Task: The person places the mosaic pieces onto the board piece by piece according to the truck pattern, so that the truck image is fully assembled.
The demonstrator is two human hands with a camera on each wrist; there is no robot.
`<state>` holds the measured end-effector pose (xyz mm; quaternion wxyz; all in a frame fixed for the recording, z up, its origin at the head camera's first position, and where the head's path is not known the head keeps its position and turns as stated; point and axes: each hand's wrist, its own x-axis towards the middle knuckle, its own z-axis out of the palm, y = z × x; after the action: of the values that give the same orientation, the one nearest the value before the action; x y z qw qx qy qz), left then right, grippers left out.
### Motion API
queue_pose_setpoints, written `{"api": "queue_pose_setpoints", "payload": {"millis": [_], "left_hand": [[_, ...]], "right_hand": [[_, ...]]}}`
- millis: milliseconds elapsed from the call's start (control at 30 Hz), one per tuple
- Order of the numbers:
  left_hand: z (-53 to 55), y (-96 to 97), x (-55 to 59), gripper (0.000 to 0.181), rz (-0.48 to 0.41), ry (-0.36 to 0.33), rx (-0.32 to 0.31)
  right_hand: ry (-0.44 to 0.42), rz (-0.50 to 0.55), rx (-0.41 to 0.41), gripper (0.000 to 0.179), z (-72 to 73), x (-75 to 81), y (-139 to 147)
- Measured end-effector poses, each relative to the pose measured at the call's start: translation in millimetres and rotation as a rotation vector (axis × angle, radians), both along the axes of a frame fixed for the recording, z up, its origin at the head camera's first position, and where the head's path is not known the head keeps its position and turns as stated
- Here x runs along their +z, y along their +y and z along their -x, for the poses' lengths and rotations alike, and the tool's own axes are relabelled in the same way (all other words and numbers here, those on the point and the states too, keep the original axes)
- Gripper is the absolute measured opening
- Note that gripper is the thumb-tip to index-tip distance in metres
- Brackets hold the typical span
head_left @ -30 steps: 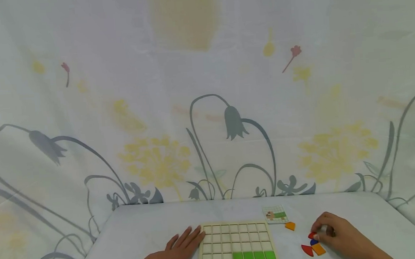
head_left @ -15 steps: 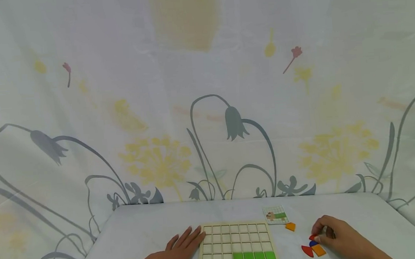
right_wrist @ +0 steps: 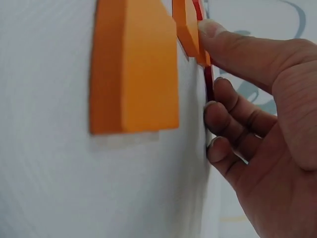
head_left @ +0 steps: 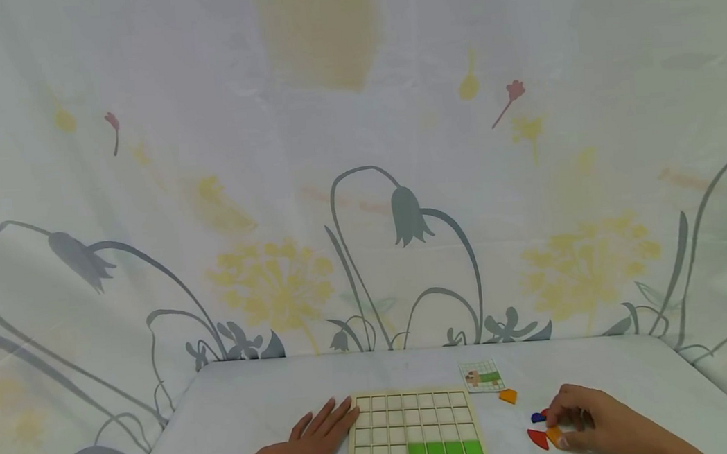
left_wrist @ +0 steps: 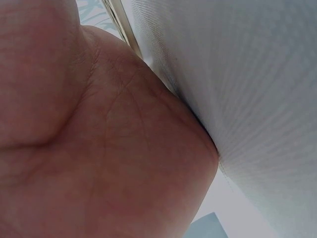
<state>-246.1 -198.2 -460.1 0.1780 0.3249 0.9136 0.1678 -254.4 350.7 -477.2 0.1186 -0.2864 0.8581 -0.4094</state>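
A: Right hand, quick. What's it on?
B: Right hand [head_left: 596, 410]: thumb and index finger look pinched on a flat, bright orange tile [head_left: 553, 437], material unclear, low on the white cloth-covered bench [head_left: 255, 393]. Other fingers curl loosely.
A: Why that grip?
B: My read: it's thin, so fingertips at the edges suit it better than a whole-hand hold. Index contact is partly hidden; the right wrist view mostly shows the thumb.
A: Left?
B: Left hand [head_left: 314, 442] lies flat, fingers straight, slightly apart, tips on the left rim of a pale, wood-like grid board [head_left: 396, 435]. Grips nothing; probably steadying it.
A: Board contents?
B: Bright green square tiles [head_left: 436, 452], one per compartment, in the right four columns of the two nearest visible rows. Near end is cut off.
A: Loose stuff?
B: Red fan-shaped tile [head_left: 538, 439] and dark blue half-round tile [head_left: 538, 418] near the pinched one; a second red piece [head_left: 544, 412], mostly hidden. White card with a green-and-brown animal picture [head_left: 482, 377] by the board's far right corner, likely for easy viewing; five-sided orange tile [head_left: 508, 396] just beside it.
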Motion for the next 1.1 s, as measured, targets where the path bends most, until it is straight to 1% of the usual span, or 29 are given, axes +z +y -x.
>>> {"api": "queue_pose_setpoints", "payload": {"millis": [67,133,167,267,400,433,467,600,667,733,833,967,1100], "left_hand": [[-0.5,0.9,1.4,0.108,0.009,-0.005,0.012],[-1.5,1.8,3.1,0.107,0.015,-0.004,0.022],[-1.9,1.8,3.7,0.107,0.017,-0.002,0.017],[-2.7,2.1,5.1,0.106,0.017,0.001,0.006],[-3.6,2.3,6.3,0.106,0.012,0.011,-0.012],[-3.9,2.3,6.6,0.107,0.012,0.011,-0.015],[-4.1,2.4,7.1,0.107,0.014,0.014,-0.019],[-3.4,1.6,8.3,0.107,0.025,0.011,-0.016],[-2.2,1.1,8.3,0.107,0.028,0.004,-0.010],[-1.0,0.5,7.8,0.107,0.026,-0.006,-0.004],[0.7,-1.1,6.3,0.108,0.026,-0.016,-0.011],[-0.4,-1.7,5.0,0.109,0.020,-0.012,-0.009],[-4.0,1.1,6.1,0.107,0.018,0.005,0.006]], "right_hand": [[-0.015,-0.016,-0.003,0.013,-1.3,2.6,-1],[-0.022,-0.014,0.016,0.012,-2.2,4.6,-3],[-0.028,-0.013,0.022,0.012,-2.6,5.7,-5],[0.025,0.000,0.067,0.014,-3.3,7.7,-9],[0.104,0.010,0.065,0.013,-5.8,13.0,-25],[0.108,0.019,0.056,0.011,-6.7,15.2,-32],[0.092,0.032,0.050,0.009,-7.4,17.6,-40],[0.041,0.101,0.065,0.005,-9.1,24.6,-80],[0.023,0.134,0.086,0.003,-9.6,25.4,-102],[0.010,0.155,0.085,0.003,-10.8,25.7,-125],[0.010,0.183,0.081,0.003,-11.7,24.7,-156],[0.000,0.188,0.069,0.007,-10.1,22.3,-195],[-0.010,0.161,0.081,0.010,-7.0,18.5,-227]]}}
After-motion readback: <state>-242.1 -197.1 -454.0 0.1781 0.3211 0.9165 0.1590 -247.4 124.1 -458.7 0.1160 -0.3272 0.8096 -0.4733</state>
